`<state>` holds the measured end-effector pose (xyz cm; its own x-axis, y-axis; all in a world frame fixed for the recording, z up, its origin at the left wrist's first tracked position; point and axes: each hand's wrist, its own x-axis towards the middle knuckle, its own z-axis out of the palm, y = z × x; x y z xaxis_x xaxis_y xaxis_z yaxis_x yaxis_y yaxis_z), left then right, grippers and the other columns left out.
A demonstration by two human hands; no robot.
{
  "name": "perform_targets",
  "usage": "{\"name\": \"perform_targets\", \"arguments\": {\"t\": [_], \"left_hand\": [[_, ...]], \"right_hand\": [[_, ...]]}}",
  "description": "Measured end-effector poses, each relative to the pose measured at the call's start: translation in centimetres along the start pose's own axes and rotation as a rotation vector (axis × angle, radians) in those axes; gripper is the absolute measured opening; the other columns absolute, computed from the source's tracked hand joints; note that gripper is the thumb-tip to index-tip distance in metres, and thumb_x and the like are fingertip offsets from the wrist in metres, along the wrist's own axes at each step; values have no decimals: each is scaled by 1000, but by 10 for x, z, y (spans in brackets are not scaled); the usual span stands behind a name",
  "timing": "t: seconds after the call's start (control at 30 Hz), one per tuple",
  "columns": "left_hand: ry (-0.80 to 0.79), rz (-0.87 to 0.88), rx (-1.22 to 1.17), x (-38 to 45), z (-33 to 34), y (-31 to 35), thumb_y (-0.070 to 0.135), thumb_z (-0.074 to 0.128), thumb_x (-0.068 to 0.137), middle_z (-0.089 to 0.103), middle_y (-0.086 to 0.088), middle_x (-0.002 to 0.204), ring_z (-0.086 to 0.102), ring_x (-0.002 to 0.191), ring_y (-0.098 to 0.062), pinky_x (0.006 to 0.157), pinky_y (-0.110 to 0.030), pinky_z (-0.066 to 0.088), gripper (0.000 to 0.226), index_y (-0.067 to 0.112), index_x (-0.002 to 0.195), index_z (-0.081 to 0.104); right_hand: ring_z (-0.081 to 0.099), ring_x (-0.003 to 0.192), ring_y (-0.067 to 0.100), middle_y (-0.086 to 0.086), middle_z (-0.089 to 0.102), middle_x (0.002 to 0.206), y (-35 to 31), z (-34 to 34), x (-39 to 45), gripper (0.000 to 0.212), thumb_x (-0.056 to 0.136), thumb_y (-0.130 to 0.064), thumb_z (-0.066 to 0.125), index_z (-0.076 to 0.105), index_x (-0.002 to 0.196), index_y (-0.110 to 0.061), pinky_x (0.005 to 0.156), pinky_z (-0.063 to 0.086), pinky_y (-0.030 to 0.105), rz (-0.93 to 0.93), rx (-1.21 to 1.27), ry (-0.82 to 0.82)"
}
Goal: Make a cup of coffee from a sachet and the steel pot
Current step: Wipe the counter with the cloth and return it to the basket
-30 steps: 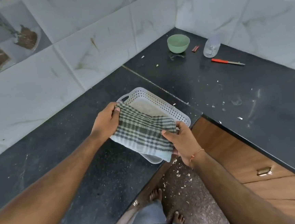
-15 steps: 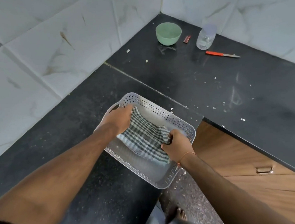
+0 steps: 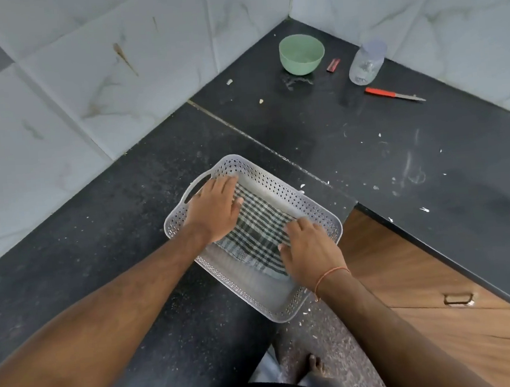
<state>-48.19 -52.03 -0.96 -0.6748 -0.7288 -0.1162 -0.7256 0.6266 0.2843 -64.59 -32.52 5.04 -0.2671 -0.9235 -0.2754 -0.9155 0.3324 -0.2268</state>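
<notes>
Pressing flat on a checked cloth (image 3: 258, 228), both hands lie with fingers straight and gripping nothing: the left hand (image 3: 215, 210) at the cloth's far end, the right hand (image 3: 309, 251) at its near end. The cloth, green-and-white plaid and folded, lies inside a pale perforated basket (image 3: 317, 215) at the worktop (image 3: 128, 235) inner corner edge. Near the far corner stand a green bowl (image 3: 301, 54), a small red sachet (image 3: 333, 65) just beside it, a clear jar (image 3: 366, 63), and a red-handled knife (image 3: 393, 94).
</notes>
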Motion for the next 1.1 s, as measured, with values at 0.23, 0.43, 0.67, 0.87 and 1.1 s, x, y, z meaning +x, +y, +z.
{"name": "perform_targets", "arguments": {"t": [0.23, 0.43, 0.67, 0.87, 1.1], "left_hand": [[-15, -75, 88, -63, -7, 34, 50, 29, 113, 15, -3, 181, 4, 169, -31, 134, -61, 16, 71, 17, 173, 11], [65, -206, 150, -148, -14, 87, 49, 31, 113, 0, -1, 184, -10, 169, -27, 136, -60, 7, 75, 16, 174, 2], [117, -448, 121, -242, -1, 120, 52, 31, 113, -9, 3, 183, -11, 169, -26, 135, -57, 9, 77, 20, 175, -2], [146, -642, 101, -330, 12, 134, 52, 28, 114, -17, 5, 182, -19, 168, -22, 136, -54, 3, 77, 22, 174, -9], [174, -857, 96, -424, 25, 125, 53, 26, 113, -14, 2, 183, -17, 168, -24, 136, -56, 8, 79, 18, 174, -8]], "right_hand": [[9, 166, 28, -2, 18, 177, -8, 15, -19, 66, 108, -48, 39, 18, 168, -25, 129, 22, 63, -216, -49, 11], [-5, 166, 25, -5, 3, 180, -21, 13, -40, 78, 106, -45, 46, 4, 170, -29, 127, 17, 70, -352, -54, 76], [-4, 166, 26, -6, 4, 180, -37, 20, -83, 84, 106, -42, 52, -2, 170, -33, 125, 17, 75, -565, -77, 92], [-8, 166, 24, -9, 0, 180, -75, 40, -122, 83, 106, -46, 51, -2, 169, -34, 124, 19, 74, -751, -114, 47], [-3, 167, 25, -8, 4, 180, -141, 73, -167, 82, 105, -45, 51, 2, 170, -33, 124, 24, 72, -972, -143, -17]]}}
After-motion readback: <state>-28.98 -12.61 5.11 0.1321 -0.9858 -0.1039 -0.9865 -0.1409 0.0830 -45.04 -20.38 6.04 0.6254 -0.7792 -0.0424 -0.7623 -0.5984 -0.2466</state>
